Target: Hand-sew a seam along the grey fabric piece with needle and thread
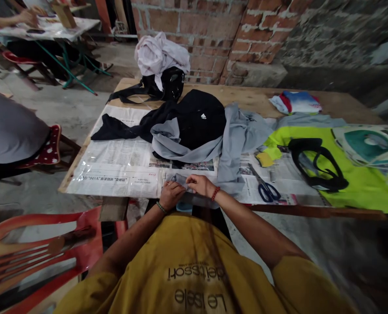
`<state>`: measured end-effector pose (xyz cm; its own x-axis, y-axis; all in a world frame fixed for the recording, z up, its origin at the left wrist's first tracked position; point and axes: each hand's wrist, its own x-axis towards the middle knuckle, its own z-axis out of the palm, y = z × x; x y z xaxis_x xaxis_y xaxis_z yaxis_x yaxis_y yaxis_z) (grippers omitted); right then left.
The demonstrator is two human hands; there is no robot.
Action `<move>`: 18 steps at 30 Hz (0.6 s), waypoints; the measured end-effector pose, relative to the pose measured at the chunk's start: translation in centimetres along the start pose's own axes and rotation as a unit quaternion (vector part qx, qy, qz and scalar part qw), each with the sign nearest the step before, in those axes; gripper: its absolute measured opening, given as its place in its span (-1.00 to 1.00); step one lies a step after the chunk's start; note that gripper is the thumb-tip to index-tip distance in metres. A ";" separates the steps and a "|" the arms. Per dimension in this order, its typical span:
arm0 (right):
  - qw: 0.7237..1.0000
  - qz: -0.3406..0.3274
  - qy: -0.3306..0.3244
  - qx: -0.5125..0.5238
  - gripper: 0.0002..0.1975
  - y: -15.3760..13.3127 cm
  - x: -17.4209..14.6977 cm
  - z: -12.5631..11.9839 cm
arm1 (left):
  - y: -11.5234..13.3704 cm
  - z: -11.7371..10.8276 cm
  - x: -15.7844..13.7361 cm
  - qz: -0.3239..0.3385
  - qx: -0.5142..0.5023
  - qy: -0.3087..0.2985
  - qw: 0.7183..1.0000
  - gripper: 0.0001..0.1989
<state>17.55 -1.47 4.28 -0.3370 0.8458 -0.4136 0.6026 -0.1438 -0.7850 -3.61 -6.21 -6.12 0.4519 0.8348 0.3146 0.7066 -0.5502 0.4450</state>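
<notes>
At the table's front edge my left hand has its fingers closed on a small fold of grey cloth. My right hand pinches the same cloth from the other side, its fingertips close to the left hand's. Beyond them lies a black and grey garment with a white logo, its grey part trailing down to the right of my hands. Whether the held fold joins this garment I cannot tell. Dark-handled scissors rest on the newspaper to the right.
Newspaper under clear plastic covers the wooden table. A pale bundled cloth and black bag stand behind. On the right are a black strap, an iron and yellow-green cloth. A red chair and a seated person are left.
</notes>
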 end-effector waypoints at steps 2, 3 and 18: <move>0.997 0.051 0.005 0.057 -0.89 -0.5 0.1 0.5 | 0.0 0.0 0.0 0.001 0.001 -0.006 1.000 -0.74; 0.994 0.068 -0.002 0.080 -0.90 -0.7 0.2 0.7 | 0.1 -0.1 0.0 0.000 0.002 -0.007 1.000 -0.74; 0.993 0.113 0.012 0.021 -0.77 -2.1 0.8 0.8 | 0.1 0.0 0.0 -0.020 -0.004 -0.014 1.000 -0.71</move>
<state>15.40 -0.88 5.20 -0.1788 0.8017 -0.5703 0.6293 -0.3524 -0.6927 -3.51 -6.24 -6.10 0.4381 0.8564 0.2731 0.7198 -0.5162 0.4641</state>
